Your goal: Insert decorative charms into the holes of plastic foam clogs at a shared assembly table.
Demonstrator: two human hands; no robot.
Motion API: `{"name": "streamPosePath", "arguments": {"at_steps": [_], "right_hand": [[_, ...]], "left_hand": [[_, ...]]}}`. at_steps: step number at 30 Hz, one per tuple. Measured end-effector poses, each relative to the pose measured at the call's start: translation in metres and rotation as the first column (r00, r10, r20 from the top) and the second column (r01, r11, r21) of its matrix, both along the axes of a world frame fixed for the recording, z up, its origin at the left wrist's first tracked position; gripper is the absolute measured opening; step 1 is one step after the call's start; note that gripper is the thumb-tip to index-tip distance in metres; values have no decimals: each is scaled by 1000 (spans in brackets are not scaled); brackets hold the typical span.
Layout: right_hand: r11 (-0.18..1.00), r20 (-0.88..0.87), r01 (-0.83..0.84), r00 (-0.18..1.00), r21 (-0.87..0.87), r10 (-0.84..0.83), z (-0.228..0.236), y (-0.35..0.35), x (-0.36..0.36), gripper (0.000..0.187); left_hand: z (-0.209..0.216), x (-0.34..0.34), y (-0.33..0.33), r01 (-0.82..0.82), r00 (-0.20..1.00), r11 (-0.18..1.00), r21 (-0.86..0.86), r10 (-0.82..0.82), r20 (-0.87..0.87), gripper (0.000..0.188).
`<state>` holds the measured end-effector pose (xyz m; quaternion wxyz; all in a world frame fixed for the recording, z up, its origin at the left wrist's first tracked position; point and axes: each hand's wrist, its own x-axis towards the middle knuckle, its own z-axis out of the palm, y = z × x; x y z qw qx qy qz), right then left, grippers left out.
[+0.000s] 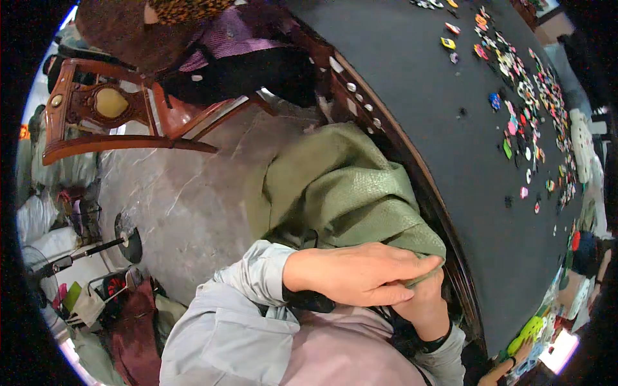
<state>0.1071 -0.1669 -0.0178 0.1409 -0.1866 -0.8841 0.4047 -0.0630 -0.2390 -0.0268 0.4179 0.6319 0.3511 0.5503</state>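
My left hand (354, 273) lies across the back of my right hand (426, 305), its fingers stretched out and touching it. Both rest against an olive-green leathery cloth (347, 186) that drapes over my lap in folds. Nothing shows in the left hand. Most of the right hand's fingers are hidden beneath the left hand and the cloth edge, so how they lie cannot be made out.
A dark-topped table (450, 161) runs along the right, with many small colourful charms (515, 77) scattered on it. At its far right edge stand a white clog (580, 145) and a lime-green clog (529, 331), with another person's hand (524, 350) beside it. A carved wooden chair (103, 145) stands left.
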Motion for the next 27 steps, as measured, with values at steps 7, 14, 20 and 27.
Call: {"name": "streamPosePath", "arguments": {"at_steps": [7, 14, 20, 27], "right_hand": [[972, -7, 66, 998, 226, -66, 27, 11, 5, 25], [983, -32, 90, 996, 162, -86, 56, 19, 16, 30], [977, -16, 166, 986, 135, -166, 69, 21, 34, 29], [833, -171, 371, 928, 410, -330, 81, 30, 46, 29]], "left_hand": [[13, -11, -14, 0, 994, 1000, -24, 3, 109, 31], [-51, -18, -5, -10, 963, 663, -748, -196, -187, 38], [-197, -38, -10, -148, 903, 957, -248, 28, -429, 40], [-193, -50, -17, -150, 876, 957, -247, 13, -482, 40]]}}
